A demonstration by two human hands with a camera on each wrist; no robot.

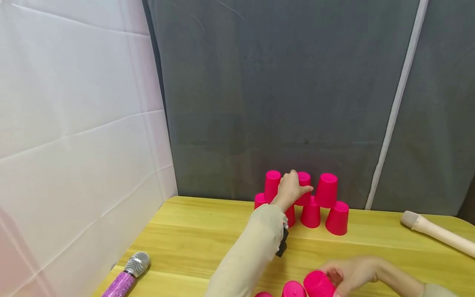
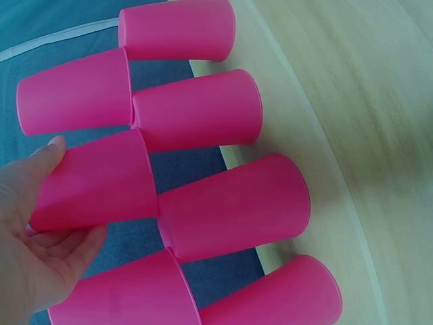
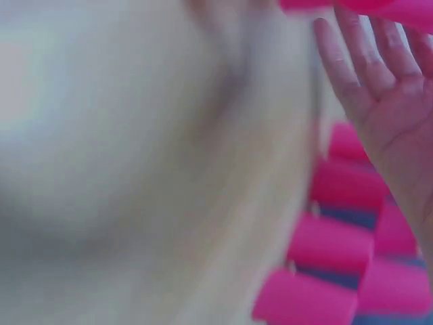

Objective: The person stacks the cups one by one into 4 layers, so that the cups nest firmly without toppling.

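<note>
Gripping a top-row cup (image 2: 95, 181) with my left hand (image 1: 291, 190); my right hand (image 1: 352, 272) clasps a loose cup (image 1: 318, 284) at 5 o'clock on the surface (image 1: 193, 235).

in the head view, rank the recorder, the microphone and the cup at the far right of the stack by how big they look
1. Recorder: longest, though cut off by the right edge.
2. Microphone: somewhat shorter, also partly cut off at the bottom edge, and nearer the camera, so ranks 1 and 2 are unsure.
3. Cup: clearly smallest.
</note>
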